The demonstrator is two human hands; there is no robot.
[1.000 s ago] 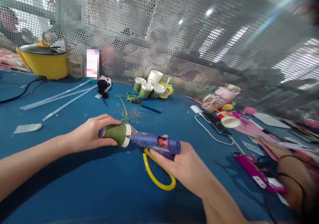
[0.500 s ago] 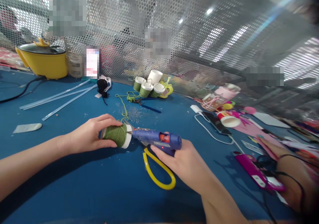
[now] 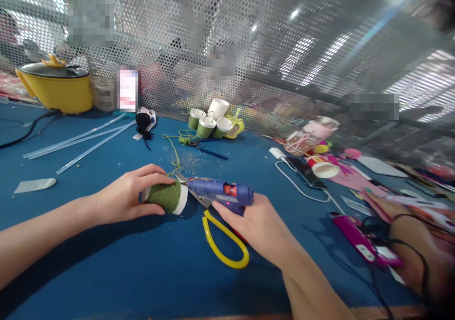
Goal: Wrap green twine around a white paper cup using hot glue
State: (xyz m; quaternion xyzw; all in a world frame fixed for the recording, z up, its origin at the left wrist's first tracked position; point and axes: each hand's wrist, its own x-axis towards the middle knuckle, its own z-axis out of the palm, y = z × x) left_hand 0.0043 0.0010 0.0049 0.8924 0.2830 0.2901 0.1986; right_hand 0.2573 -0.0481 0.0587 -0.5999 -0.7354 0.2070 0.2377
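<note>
My left hand (image 3: 130, 194) is closed around a paper cup (image 3: 164, 196) lying on its side, wrapped in green yarn with a white rim facing right. From the cup, a strand of green yarn (image 3: 175, 156) runs back across the table. My right hand (image 3: 252, 220) grips a blue hot glue gun (image 3: 220, 190) with a small red light lit. Its nozzle is at the cup's rim end; whether it touches cannot be made out. Under the glue gun lie scissors with yellow handles (image 3: 227, 264), their blades partly hidden.
Behind stand several small yarn-wrapped cups (image 3: 205, 128), with blue-handled pliers (image 3: 213, 154) before them. Clear glue sticks (image 3: 95, 147) and a yellow electric pot (image 3: 55, 88) are at left. A phone (image 3: 307, 172), a purple power strip (image 3: 362, 242) and another person's arm (image 3: 412, 234) are at right.
The glue gun's nozzle has shifted slightly along the cup's rim, and the cup is tilted a little differently. The whole view has moved slightly. Both hands keep their hold.
</note>
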